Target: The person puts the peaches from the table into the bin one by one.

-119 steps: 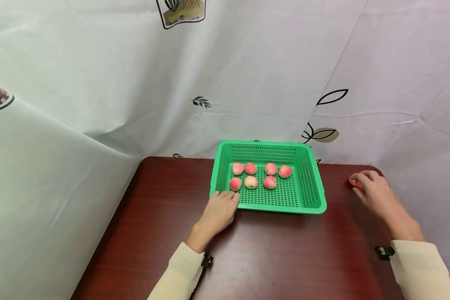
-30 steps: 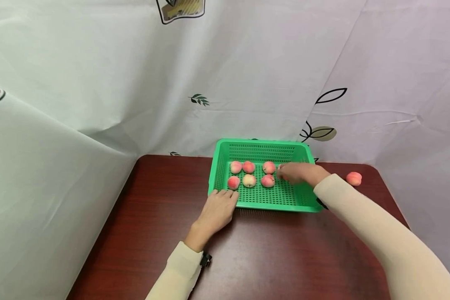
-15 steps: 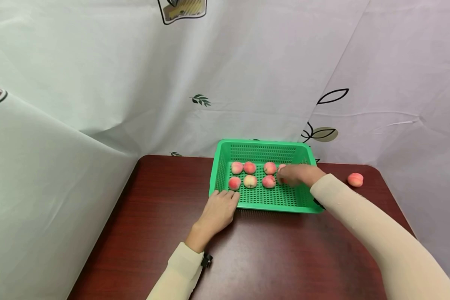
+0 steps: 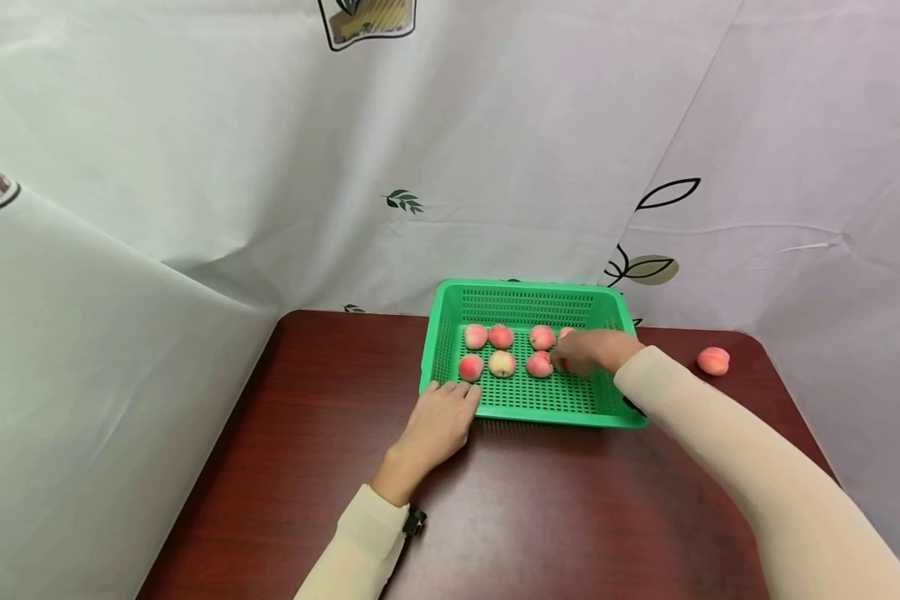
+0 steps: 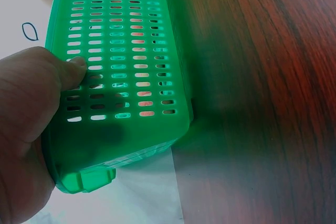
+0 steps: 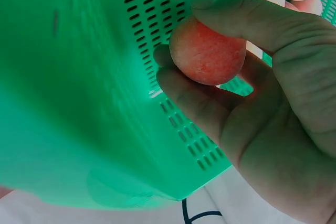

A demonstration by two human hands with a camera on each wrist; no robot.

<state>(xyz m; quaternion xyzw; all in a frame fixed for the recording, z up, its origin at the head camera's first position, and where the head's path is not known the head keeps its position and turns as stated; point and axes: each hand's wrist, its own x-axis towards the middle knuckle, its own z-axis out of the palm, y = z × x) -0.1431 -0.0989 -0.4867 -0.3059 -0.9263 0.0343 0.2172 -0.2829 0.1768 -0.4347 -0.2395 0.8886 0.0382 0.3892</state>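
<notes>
A green plastic basket with slotted walls stands on the table, several red-and-yellow peaches lying in two rows inside. My left hand grips its near rim at the left; in the left wrist view the thumb presses the outer wall. Over the basket's right part is my right hand. The right wrist view has a red peach pinched between that hand's thumb and fingers, low near the slotted floor. Whether this peach touches the floor I cannot tell. Another peach sits alone on the table, right of the basket.
The dark red-brown wooden table reaches toward me. White patterned cloth hangs behind it and along both sides, close to the basket's far wall. My right forearm crosses above the table's right part.
Four seconds ago my right hand was at the peaches on the table's right; now it holds one inside the basket. Over the last second it shifted slightly left and nearer. My left hand stayed put.
</notes>
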